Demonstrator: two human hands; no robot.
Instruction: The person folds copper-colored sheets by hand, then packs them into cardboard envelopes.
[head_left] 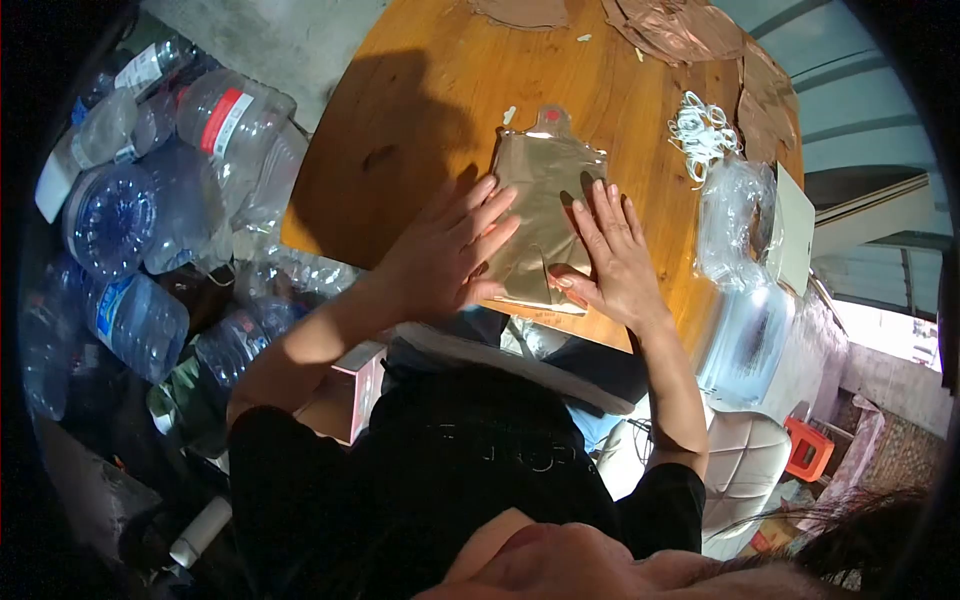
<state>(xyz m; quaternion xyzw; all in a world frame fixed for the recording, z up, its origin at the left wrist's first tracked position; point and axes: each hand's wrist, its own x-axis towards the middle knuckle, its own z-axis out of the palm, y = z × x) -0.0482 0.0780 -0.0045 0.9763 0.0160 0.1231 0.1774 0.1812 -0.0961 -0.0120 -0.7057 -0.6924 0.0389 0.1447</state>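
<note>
So the biggest thing here is the round wooden table (420, 90), half in sun and half in shadow, and on the floor to its left there's a big heap of empty plastic bottles (150, 210). There's a white padded chair (745, 470) off to the person's right, low down. On the right side of the table sits a stack of clear plastic bags (735, 215), and brown cut pieces (680, 30) lie along the far edge. The thing being handled is a flat tan pouch (545, 190): it lies on the table near the edge closest to the person, its hanger tab with a red dot pointing away from them. Both hands are open, palms down, fingers spread, not gripping anything. The left hand (445, 255) lies over the pouch's lower left part, and the right hand (612, 258) presses its right side, thumb at the bottom edge. Smallest bit: a tangle of white loops (700, 130) just behind the bags.
</note>
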